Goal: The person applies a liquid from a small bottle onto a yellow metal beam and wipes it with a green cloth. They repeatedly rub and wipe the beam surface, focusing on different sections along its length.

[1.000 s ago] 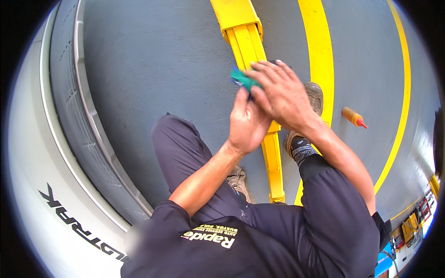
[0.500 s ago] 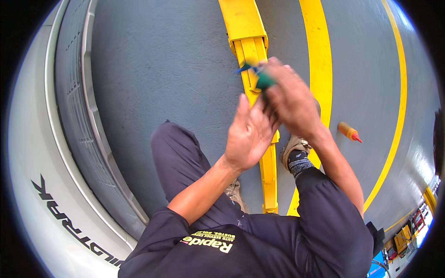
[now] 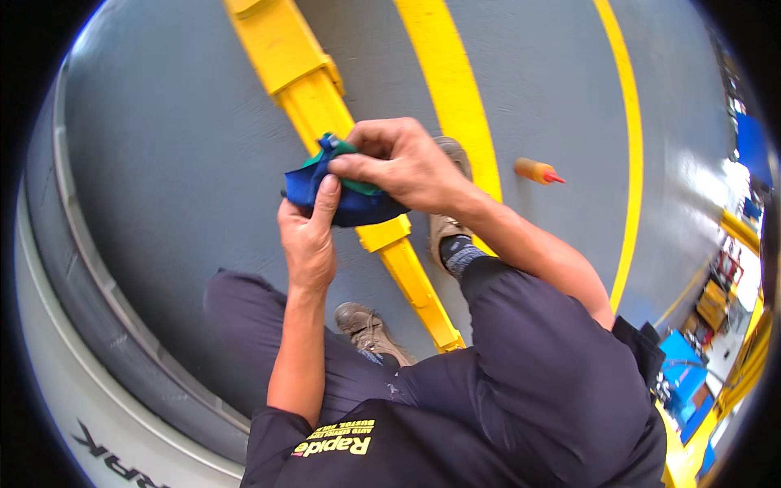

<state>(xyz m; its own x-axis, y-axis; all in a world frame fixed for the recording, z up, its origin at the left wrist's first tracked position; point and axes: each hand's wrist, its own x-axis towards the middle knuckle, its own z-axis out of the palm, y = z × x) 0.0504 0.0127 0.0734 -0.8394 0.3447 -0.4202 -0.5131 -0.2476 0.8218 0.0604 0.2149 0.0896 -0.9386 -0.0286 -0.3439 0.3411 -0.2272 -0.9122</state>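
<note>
Between my hands, in front of me, is a blue and green cloth [image 3: 362,210], bunched and folded over. My left hand [image 3: 309,244] is closed on its near left end, with the thumb on top. From the right, my right hand [image 3: 411,167] pinches the upper part between thumb and fingers. A small dark tip pokes out by the left fingers; what it belongs to is hidden. Both hands hang over the yellow metal lift arm [image 3: 297,69], apart from it as far as I can tell.
An amber squeeze bottle [image 3: 534,171] with a red nozzle lies on the grey floor to the right, beyond a yellow floor stripe [image 3: 443,73]. A pale vehicle's body [image 3: 61,390] curves along the left. Blue and yellow equipment [image 3: 682,366] stands far right.
The blurred hands, the left one flat, have come left and lower in view. My left hand has closed on the cloth, which is more spread out. The whole view has swung right.
</note>
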